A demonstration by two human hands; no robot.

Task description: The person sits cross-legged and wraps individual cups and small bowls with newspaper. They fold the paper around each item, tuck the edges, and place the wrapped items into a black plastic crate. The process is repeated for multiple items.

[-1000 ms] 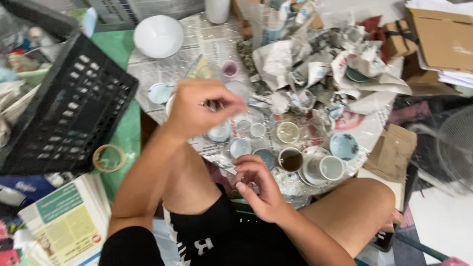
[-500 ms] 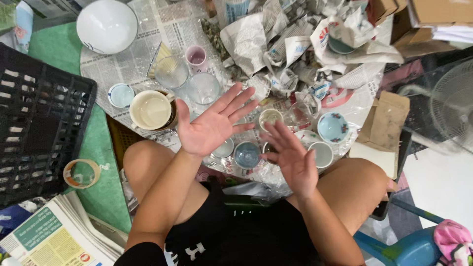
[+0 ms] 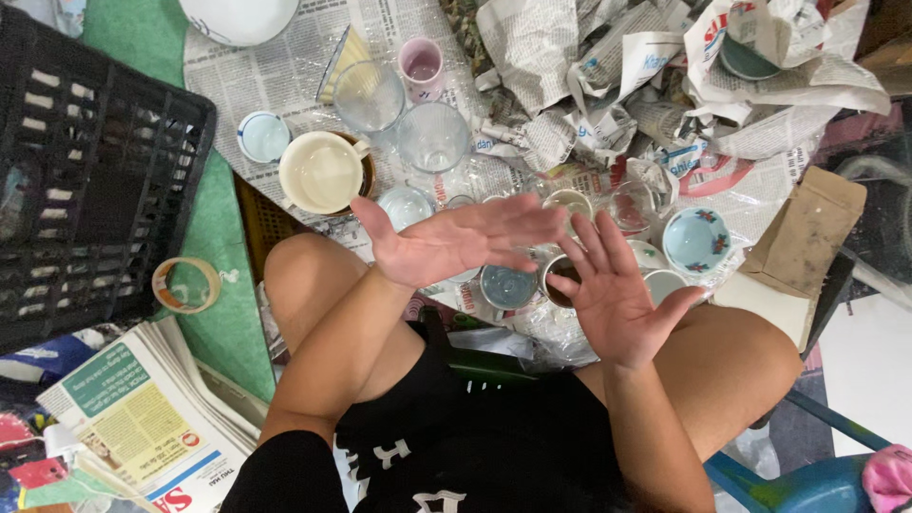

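Over the newspaper-covered floor, between my bent knees, both hands hover with palms up and fingers spread, holding nothing. My left hand (image 3: 454, 242) lies flat, its fingertips pointing right; my right hand (image 3: 613, 290) sits just beside it, fingers fanned toward the cups. I judge this as a pause between pieces: no cup is gripped, nothing is wrapped, and the hands float free above the crockery.

Directly beneath the hands sits a cluster of small cups. A blue-glazed cup (image 3: 506, 285) shows in the gap under my left palm, and a dark-filled cup (image 3: 559, 275) lies right at my right fingertips, partly hidden by them. A blue floral bowl (image 3: 696, 240) stands near, just past the right hand. Farther up are a cream mug (image 3: 321, 172), two clear glasses (image 3: 369, 95) and a small pink cup (image 3: 422, 66). Crumpled newspaper (image 3: 608, 66) is heaped at the upper right, a black crate (image 3: 95, 171) stands at the left, and a tape roll (image 3: 186, 284) lies on the green mat.

Any pick from here would call for turning a palm down and closing around one cup without knocking its close-packed neighbours.
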